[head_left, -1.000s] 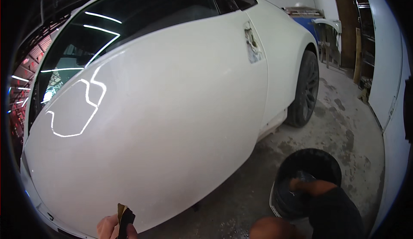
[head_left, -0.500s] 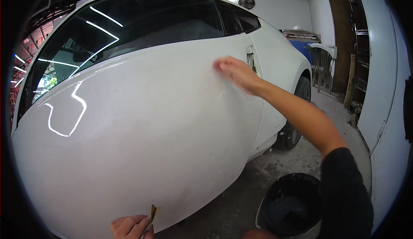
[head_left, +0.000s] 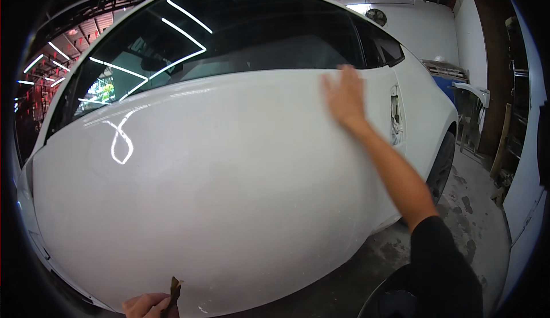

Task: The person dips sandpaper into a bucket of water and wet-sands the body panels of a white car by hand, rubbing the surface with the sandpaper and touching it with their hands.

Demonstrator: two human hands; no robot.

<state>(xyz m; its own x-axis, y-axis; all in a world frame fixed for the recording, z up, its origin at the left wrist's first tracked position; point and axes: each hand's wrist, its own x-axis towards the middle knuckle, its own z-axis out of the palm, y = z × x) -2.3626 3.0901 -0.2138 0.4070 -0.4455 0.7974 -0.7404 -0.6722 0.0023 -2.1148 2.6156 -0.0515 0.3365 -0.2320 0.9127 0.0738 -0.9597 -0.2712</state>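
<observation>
A white car door [head_left: 229, 175] with a dull, hazy surface fills the middle of the view. My right hand [head_left: 347, 97] lies against its upper rear part, just below the window, with fingers spread and nothing seen in it; motion smears the fingertips. Behind that hand, the door handle recess [head_left: 396, 112] is without its handle and shows bare fittings. At the lower edge, my left hand [head_left: 146, 305] pinches a small folded brown sheet [head_left: 175, 289] that looks like sandpaper, in front of the door's lower part. The left hand is partly cut off by the frame.
A dark bucket [head_left: 395, 295] stands on the floor by my right arm, partly hidden by the sleeve. The rear wheel [head_left: 441, 160] is beyond it. A white plastic chair [head_left: 474, 103] and a blue container [head_left: 444, 86] are at the back right. Wet patches mark the concrete floor [head_left: 467, 203].
My right hand has moved up the door toward the window, its fingers now spread. The view has shifted, so the car sits further right. The left hand still holds the folded sheet.
</observation>
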